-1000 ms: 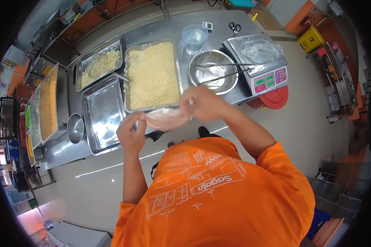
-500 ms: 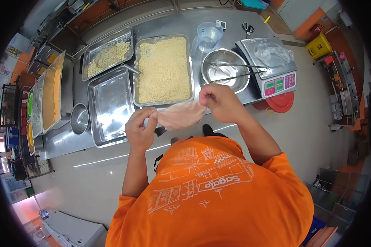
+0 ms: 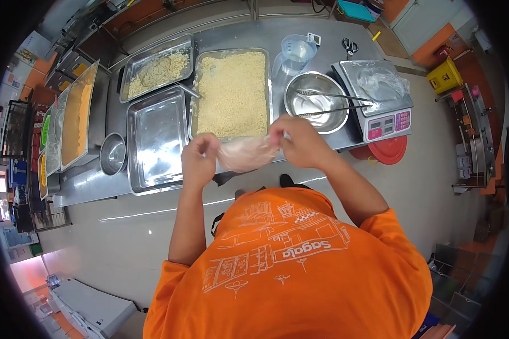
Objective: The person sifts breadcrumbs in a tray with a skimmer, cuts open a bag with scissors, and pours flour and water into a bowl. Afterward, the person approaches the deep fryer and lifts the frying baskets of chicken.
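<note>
A flat, pale pink piece that looks like a raw chicken fillet [image 3: 244,155] is stretched between my two hands, just off the front edge of the steel table. My left hand [image 3: 199,161] pinches its left end between thumb and fingers. The right end is in the fingers of my right hand [image 3: 298,141]. Directly beyond the piece lies a steel tray [image 3: 270,85] spread with pale yellow crumbs [image 3: 233,90]. Right of that tray, a steel bowl [image 3: 316,122] has metal tongs [image 3: 333,95] lying across it.
An empty steel tray [image 3: 155,135] lies left. Behind it, another tray [image 3: 124,85] holds clumped crumbs and a handled tool. A small bowl [image 3: 113,153] and a container of orange crumbs [image 3: 76,124] stand further left. Right are a measuring jug [image 3: 297,53], scissors [image 3: 350,46] and scale [image 3: 387,127].
My hands have moved slightly closer together, and the pink piece sags more between them. The view has shifted, so the table's things appear a little further right.
</note>
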{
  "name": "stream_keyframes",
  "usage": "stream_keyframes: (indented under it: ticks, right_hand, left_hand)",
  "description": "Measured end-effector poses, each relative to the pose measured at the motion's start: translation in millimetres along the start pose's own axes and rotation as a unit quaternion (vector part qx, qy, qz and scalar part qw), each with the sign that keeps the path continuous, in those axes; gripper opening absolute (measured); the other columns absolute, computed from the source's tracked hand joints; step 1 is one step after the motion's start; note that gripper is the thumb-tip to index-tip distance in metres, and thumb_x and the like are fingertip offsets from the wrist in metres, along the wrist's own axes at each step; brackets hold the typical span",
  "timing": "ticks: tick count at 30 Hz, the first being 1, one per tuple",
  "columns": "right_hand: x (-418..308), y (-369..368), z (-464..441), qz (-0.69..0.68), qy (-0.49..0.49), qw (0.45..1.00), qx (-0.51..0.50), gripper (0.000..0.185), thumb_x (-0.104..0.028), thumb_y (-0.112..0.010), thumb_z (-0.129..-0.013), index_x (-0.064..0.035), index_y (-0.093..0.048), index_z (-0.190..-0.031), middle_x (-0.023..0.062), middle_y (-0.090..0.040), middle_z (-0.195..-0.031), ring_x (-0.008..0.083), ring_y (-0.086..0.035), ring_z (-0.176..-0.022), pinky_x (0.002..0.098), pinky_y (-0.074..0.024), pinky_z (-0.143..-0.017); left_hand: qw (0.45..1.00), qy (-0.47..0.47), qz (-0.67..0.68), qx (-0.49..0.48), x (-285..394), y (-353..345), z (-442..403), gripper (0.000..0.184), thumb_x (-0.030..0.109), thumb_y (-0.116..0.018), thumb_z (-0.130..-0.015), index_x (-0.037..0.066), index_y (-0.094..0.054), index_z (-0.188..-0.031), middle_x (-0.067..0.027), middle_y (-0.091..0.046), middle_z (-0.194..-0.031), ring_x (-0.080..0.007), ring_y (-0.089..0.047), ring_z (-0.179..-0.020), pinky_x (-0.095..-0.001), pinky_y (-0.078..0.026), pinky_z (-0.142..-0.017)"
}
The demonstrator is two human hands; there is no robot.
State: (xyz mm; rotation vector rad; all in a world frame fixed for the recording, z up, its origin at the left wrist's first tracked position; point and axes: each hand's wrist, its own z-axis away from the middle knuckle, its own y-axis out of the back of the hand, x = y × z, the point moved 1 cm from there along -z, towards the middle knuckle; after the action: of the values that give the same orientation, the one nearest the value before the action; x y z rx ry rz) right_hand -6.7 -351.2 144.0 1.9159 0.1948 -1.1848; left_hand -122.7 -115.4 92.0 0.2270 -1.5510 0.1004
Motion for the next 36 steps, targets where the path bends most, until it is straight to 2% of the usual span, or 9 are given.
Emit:
stream_keyframes:
  ticks: [2,4,8,18,22,25,28,31,36]
  right_hand:
    - [1,2,-2,-0.047,-0.082,0.988,-0.119,0.006,0.003,-0.057,-0.076,-0.0022,-0.059,-0.079,0.0112,-0.06,-0.077,0.0262,-0.059,-0.072,0.0348,-0.0458,-0.067]
    - [20,-2,-7,0.04,-0.058,0.995,0.064,0.007,0.003,-0.057,-0.076,-0.0022,-0.059,-0.079,0.0109,-0.059,-0.076,0.0251,-0.058,-0.072,0.0342,-0.0457,-0.067]
    - [-1,6,-3,-0.012,-0.111,0.994,-0.015,0.006,-0.004,-0.055,-0.08,-0.0027,-0.061,-0.081,0.016,-0.062,-0.085,0.0329,-0.061,-0.081,0.04,-0.0471,-0.073]
    - [-4,-23,16,0.007,0.095,0.975,0.201,0.006,-0.004,-0.064,-0.075,-0.0042,-0.062,-0.081,0.0125,-0.057,-0.081,0.034,-0.057,-0.076,0.0399,-0.0453,-0.065]
    - [21,-1,18,-0.113,-0.137,0.98,0.094,0.013,-0.015,-0.066,-0.082,-0.0031,-0.065,-0.086,0.0119,-0.06,-0.081,0.0267,-0.058,-0.073,0.0354,-0.0468,-0.068]
    - [82,26,35,-0.101,-0.101,0.903,0.405,0.013,-0.014,-0.061,-0.087,-0.0034,-0.064,-0.094,0.0094,-0.062,-0.083,0.018,-0.058,-0.075,0.0314,-0.0464,-0.069]
    - [179,87,79,0.051,-0.176,0.811,0.556,0.017,-0.014,-0.059,-0.087,-0.0034,-0.06,-0.101,0.0139,-0.059,-0.099,0.0265,-0.057,-0.083,0.0358,-0.0466,-0.074]
    - [289,152,147,0.322,-0.25,0.697,0.59,0.034,-0.011,-0.051,-0.085,0.0027,-0.053,-0.116,0.025,-0.054,-0.111,0.0375,-0.052,-0.107,0.0469,-0.0414,-0.093]
    - [341,222,212,0.223,-0.474,0.656,0.543,0.059,-0.01,-0.05,-0.08,-0.0021,-0.043,-0.138,0.0269,-0.041,-0.134,0.0414,-0.044,-0.123,0.0475,-0.0339,-0.106]
  left_hand:
    - [0.976,-0.019,-0.135,0.168,6,-6,-1,0.014,0.015,-0.061,-0.094,0.002,-0.059,-0.089,0.0021,-0.057,-0.079,-0.0074,-0.051,-0.075,-0.0221,-0.042,-0.069]
    - [0.993,-0.028,-0.073,0.093,-3,1,-3,0.014,0.016,-0.06,-0.095,0.003,-0.059,-0.089,0.0031,-0.054,-0.079,-0.007,-0.049,-0.075,-0.0223,-0.041,-0.069]
    - [0.992,-0.038,-0.101,0.067,10,5,3,0.016,0.019,-0.062,-0.094,0.003,-0.058,-0.096,0.003,-0.052,-0.082,-0.0073,-0.047,-0.076,-0.0226,-0.04,-0.069]
    - [0.92,-0.198,-0.271,0.201,31,-20,15,0.017,0.017,-0.07,-0.084,0.001,-0.065,-0.082,-0.0087,-0.063,-0.08,-0.0221,-0.058,-0.074,-0.0299,-0.044,-0.067]
    - [0.927,-0.141,-0.316,0.147,30,-23,11,0.012,0.013,-0.066,-0.086,0.002,-0.063,-0.081,-0.0086,-0.06,-0.079,-0.0223,-0.054,-0.07,-0.031,-0.041,-0.064]
    - [0.919,-0.118,-0.356,0.123,30,-22,12,0.018,0.019,-0.061,-0.092,0.003,-0.059,-0.086,-0.0065,-0.058,-0.086,-0.0191,-0.055,-0.079,-0.029,-0.042,-0.068]
    - [0.916,-0.162,-0.34,0.139,36,-32,10,0.015,0.014,-0.059,-0.091,0.001,-0.058,-0.083,-0.0109,-0.057,-0.084,-0.0253,-0.054,-0.077,-0.0336,-0.043,-0.07]
    - [0.906,-0.16,-0.373,0.122,51,-42,9,0.015,0.016,-0.062,-0.091,0.001,-0.063,-0.09,-0.0118,-0.059,-0.089,-0.0272,-0.057,-0.084,-0.0349,-0.045,-0.077]
    - [0.891,-0.137,-0.417,0.12,51,-53,10,0.012,0.011,-0.064,-0.089,0.002,-0.067,-0.096,-0.011,-0.062,-0.091,-0.0254,-0.06,-0.086,-0.0336,-0.047,-0.078]
